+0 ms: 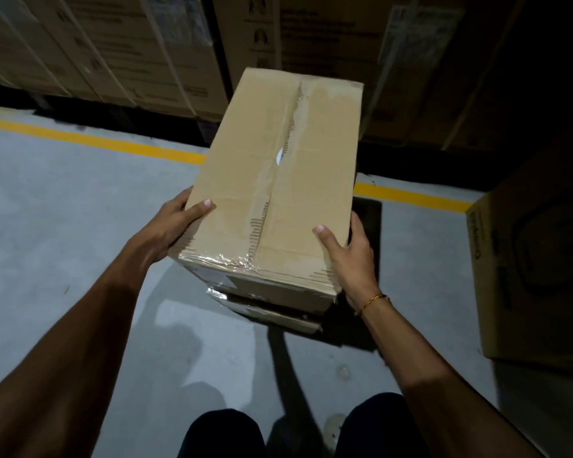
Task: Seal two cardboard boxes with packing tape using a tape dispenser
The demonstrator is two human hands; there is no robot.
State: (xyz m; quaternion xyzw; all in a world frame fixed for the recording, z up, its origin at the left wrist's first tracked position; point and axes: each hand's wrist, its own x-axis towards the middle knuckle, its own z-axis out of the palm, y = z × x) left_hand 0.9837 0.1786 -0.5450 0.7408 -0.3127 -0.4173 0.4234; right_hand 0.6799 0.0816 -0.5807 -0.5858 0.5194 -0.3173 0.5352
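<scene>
Over a lower carton point(272, 312) on the floor point(63, 209), left hand point(176, 223) and right hand point(351, 256) grip the cardboard box point(245, 166) at its near corners; held only there, its far end could dip and split the ragged seam point(278, 180).

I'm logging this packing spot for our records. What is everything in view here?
box: one, tan, centre, taped along its top seam.
lower box: one, brown, under the first, mostly hidden.
side box: one, brown, right edge.
stacked cartons: several, brown, along the back.
painted line: one, yellow, on the grey floor.
bracelet: one, gold-coloured, right wrist.
legs: two, dark trousers, bottom edge.
left hand: grips the box's left edge.
right hand: grips its right edge.
</scene>
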